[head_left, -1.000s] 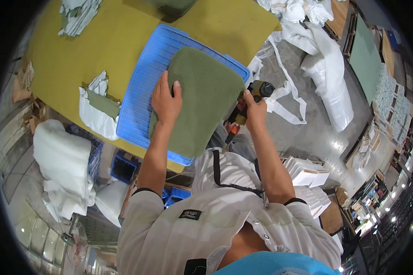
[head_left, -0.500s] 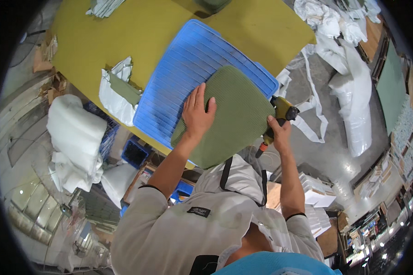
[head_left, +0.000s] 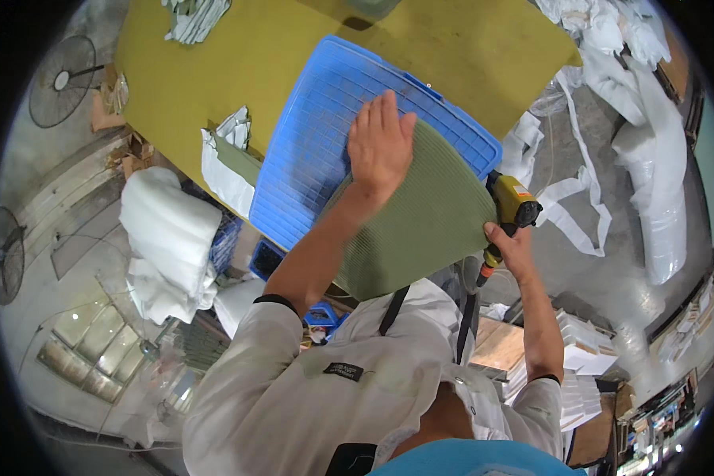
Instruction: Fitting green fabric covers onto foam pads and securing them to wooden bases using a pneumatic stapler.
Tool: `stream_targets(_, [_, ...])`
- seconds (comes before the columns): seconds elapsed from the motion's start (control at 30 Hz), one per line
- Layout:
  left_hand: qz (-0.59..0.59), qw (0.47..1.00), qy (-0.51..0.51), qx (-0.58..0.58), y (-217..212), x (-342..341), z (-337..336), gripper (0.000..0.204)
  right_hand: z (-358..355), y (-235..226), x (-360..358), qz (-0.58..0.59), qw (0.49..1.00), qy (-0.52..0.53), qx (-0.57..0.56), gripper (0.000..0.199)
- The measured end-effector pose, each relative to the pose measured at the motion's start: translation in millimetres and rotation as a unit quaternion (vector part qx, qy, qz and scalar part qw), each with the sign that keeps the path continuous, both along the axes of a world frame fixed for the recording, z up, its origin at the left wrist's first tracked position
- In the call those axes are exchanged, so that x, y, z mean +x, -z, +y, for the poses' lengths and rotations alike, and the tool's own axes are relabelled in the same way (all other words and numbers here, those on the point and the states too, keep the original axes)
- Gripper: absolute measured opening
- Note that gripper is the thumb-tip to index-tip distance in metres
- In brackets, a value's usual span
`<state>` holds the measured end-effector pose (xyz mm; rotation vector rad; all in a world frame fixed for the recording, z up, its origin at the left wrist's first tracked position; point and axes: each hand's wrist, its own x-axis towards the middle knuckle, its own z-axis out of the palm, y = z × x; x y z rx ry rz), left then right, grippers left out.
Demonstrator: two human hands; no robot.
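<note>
Pad (head_left: 428, 214), green ribbed fabric, rounded corners, sits between both hands: partly over the blue gridded tray (head_left: 301, 119), near corner out past the tray's near edge, above the person's lap. Hands well apart. Left hand (head_left: 379, 147) flat, fingers straight and side by side, over the pad's far-left edge, fingertips above the tray; can't tell if palm presses. Right hand (head_left: 512, 252) at the pad's right edge, thumb on it, fingers curled by the yellow-and-black power tool (head_left: 519, 205); can't tell whether the grip takes tool, pad or both. Tool's orange collar (head_left: 485, 271) points toward the near side.

Edges: tray lies aslant on the olive table (head_left: 468, 55); its right corner reaches the table's right edge, its left side runs down to the near-left edge. Tabletop stretches beyond the tray on the far side and left, as far as the white-wrapped bundle (head_left: 228, 170) just beside the tray. Grey floor (head_left: 567, 151) right of the table, with a loose white strip (head_left: 596, 210) and white plastic roll (head_left: 660, 190).

Labels: dark patch (head_left: 343, 370) on the shirt, pale small lettering; orange-and-white sticker (head_left: 522, 190) on the tool, too small to read.
</note>
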<state>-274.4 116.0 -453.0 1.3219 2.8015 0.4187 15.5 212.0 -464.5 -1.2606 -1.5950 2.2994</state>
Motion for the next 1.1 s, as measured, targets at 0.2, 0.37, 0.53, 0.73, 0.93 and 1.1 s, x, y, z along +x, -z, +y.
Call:
stream_targets(0.2, [0.042, 0.995, 0.083, -0.031, -15, 32, 2, 0.057, -4, 4, 4, 0.053, 0.997, 0.027, -0.045, 0.068])
stream_targets(0.37, [-0.039, 0.979, 0.18, -0.087, -30, 107, -8, 0.068, -9, 4, -1, 0.08, 0.99, 0.068, -0.09, 0.065])
stream_targets(0.53, [-0.092, 0.944, 0.276, -0.156, -24, 152, -17, 0.075, -26, 11, 16, 0.02, 0.989, 0.142, -0.023, 0.046])
stream_targets(0.73, [-0.028, 0.941, 0.288, -0.177, -19, 151, -14, 0.07, -42, 41, 40, 0.042, 0.948, 0.297, -0.104, 0.024])
stream_targets(0.93, [0.015, 0.924, 0.334, -0.185, -18, 162, -11, 0.06, -60, 73, 59, -0.023, 0.953, 0.297, -0.051, 0.027])
stream_targets(1.1, [0.045, 0.908, 0.36, -0.208, -20, 169, -11, 0.062, -71, 78, 87, -0.037, 0.966, 0.253, 0.024, 0.063])
